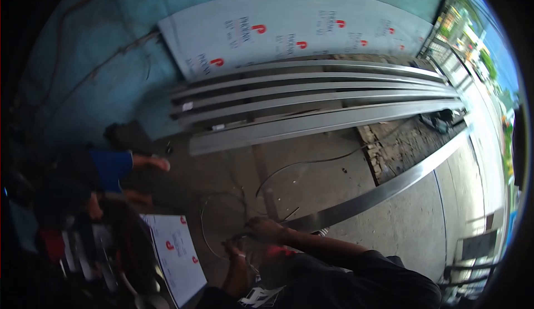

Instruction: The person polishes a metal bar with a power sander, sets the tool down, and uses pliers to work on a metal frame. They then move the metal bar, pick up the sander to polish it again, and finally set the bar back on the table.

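My left hand [236, 246], with a light band at its wrist, is at the lower middle of the head view, its fingers curled. Just above and to its right is my right hand [266, 231], also closed, its arm reaching in from the right. The two hands are close together; shadow and blur hide what is between them. A thin cable [203, 228] loops on the floor to the left of my hands and runs toward them. Beyond my right hand, a long metal bar [378, 196] extends to the upper right.
Several long metal bars [328, 114] lie side by side ahead, before a printed sheet [289, 25] leaning on the wall. A power tool [438, 122] sits at their right end. A smaller printed panel [175, 253] stands at lower left, near a person in blue shorts [111, 170].
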The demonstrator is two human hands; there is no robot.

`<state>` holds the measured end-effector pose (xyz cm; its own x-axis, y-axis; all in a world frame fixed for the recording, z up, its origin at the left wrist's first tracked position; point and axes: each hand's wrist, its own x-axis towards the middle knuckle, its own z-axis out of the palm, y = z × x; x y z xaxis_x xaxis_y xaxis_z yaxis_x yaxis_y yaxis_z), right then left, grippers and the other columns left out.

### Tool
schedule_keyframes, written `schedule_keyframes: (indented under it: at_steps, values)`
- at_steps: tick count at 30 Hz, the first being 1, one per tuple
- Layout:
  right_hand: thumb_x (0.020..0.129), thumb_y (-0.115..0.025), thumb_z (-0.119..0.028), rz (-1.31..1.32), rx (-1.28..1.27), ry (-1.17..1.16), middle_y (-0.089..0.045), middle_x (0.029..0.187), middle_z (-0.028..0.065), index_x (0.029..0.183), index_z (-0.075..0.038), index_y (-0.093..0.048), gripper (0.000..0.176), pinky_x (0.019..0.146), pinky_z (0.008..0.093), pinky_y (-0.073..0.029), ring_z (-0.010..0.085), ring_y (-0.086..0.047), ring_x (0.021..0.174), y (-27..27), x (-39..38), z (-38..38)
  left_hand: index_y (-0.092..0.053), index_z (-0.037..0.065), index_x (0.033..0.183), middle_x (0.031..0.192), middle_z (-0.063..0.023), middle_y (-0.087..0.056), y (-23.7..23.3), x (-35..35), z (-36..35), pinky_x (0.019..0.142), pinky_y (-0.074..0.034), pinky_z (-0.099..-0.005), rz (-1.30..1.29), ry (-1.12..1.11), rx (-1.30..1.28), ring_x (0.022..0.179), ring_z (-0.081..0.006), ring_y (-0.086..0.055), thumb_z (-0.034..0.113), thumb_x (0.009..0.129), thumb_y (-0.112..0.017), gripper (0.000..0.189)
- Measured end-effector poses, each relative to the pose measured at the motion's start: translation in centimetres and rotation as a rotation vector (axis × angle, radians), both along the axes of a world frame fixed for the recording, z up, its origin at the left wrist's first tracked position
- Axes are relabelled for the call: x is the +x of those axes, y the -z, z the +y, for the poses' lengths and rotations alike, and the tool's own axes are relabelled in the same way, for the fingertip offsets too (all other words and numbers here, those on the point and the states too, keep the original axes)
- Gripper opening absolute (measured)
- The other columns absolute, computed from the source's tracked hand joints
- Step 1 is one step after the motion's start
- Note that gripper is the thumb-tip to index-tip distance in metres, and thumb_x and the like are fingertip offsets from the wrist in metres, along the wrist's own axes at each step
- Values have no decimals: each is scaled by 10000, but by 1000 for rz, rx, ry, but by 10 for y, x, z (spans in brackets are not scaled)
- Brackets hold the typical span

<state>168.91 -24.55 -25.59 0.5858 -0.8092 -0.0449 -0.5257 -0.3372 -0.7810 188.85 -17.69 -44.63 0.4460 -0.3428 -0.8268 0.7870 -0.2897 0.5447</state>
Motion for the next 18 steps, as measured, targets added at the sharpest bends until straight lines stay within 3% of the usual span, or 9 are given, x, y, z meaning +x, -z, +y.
schedule_keyframes:
  at_steps: [2,5,7,9,11,12,14,18]
  values:
    - [856,-619,-211,172,-220,-121,-582,1183,122,1162,-51,-589,347,910,467,-468,331,-582,1112,54,26,10,-539,80,1211,1171,-80,-588,81,-5,20,962,-440,-455,496,-23,-459,1118,-318,-546,515,970,-444,507]
    - [830,-617,-213,381,-178,-221,-568,1189,98,1169,-65,-590,370,945,457,-431,286,-549,1147,69,41,20,-567,107,1124,1109,-69,-601,139,-25,10,918,-455,-452,745,-58,-843,1082,-284,-558,498,942,-487,438]
    - [840,-607,-233,461,-155,-291,-565,1183,97,1168,-82,-591,362,950,456,-423,282,-543,1145,92,47,20,-585,126,1067,1069,-61,-609,184,-24,2,889,-465,-449,1050,23,-1233,1058,-262,-567,486,924,-516,394]
    - [850,-597,-254,537,-142,-347,-563,1178,96,1168,-99,-592,354,955,454,-416,278,-537,1144,98,49,15,-588,126,1063,1060,-60,-609,149,-48,7,888,-466,-447,656,-128,-853,1050,-259,-568,482,925,-515,389]
    - [866,-569,-259,364,-451,-266,-571,1122,103,1137,-123,-603,305,904,441,-446,291,-569,1067,85,51,7,-591,126,1060,1051,-59,-609,124,-61,4,887,-467,-444,518,-178,-669,1042,-256,-570,478,927,-514,384]
    - [866,-569,-259,358,-442,-286,-571,1122,103,1137,-123,-603,305,904,441,-446,291,-569,1067,87,56,5,-592,126,1059,1047,-59,-609,117,-65,3,886,-468,-443,487,-183,-634,1038,-255,-571,476,927,-514,382]
    - [842,-604,-319,331,-271,-225,-572,996,90,1159,-174,-620,350,750,410,-493,273,-603,953,93,64,0,-595,126,1055,1039,-57,-609,105,-70,0,885,-469,-440,446,-196,-587,1030,-252,-572,472,929,-513,378]
    - [886,-549,-243,320,-267,-333,-589,982,113,1054,-118,-629,224,821,439,-491,278,-623,925,80,74,-7,-601,126,1049,1021,-55,-610,87,-70,-2,883,-472,-435,401,-215,-536,1015,-246,-576,465,932,-512,369]
